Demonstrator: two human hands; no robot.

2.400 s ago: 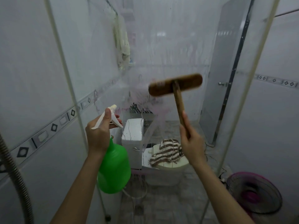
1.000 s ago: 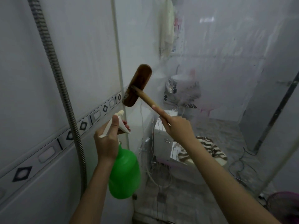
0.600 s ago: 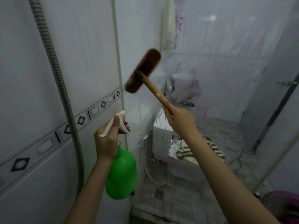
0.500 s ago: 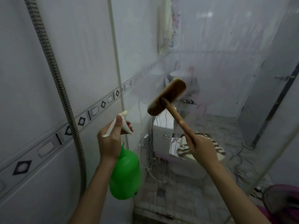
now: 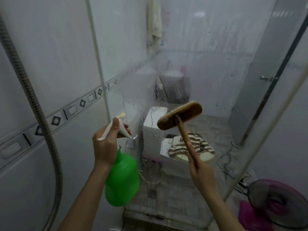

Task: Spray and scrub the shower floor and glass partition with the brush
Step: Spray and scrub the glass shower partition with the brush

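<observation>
My left hand (image 5: 105,144) grips the white trigger head of a green spray bottle (image 5: 122,179), its nozzle aimed at the wet, streaked glass partition (image 5: 208,67) ahead. My right hand (image 5: 199,170) holds the wooden handle of a scrub brush (image 5: 180,117). The brown brush head is tilted, bristles facing the glass at about mid height. Whether the bristles touch the glass I cannot tell.
A metal shower hose (image 5: 30,97) hangs along the tiled wall on the left. Behind the glass stand a white toilet (image 5: 155,130) with a striped cloth (image 5: 196,145) on its lid. A pink fan (image 5: 273,202) sits at the lower right past the glass edge.
The brush has swung from high at the left edge of the glass down and to the right. My left hand with the bottle has stayed almost still.
</observation>
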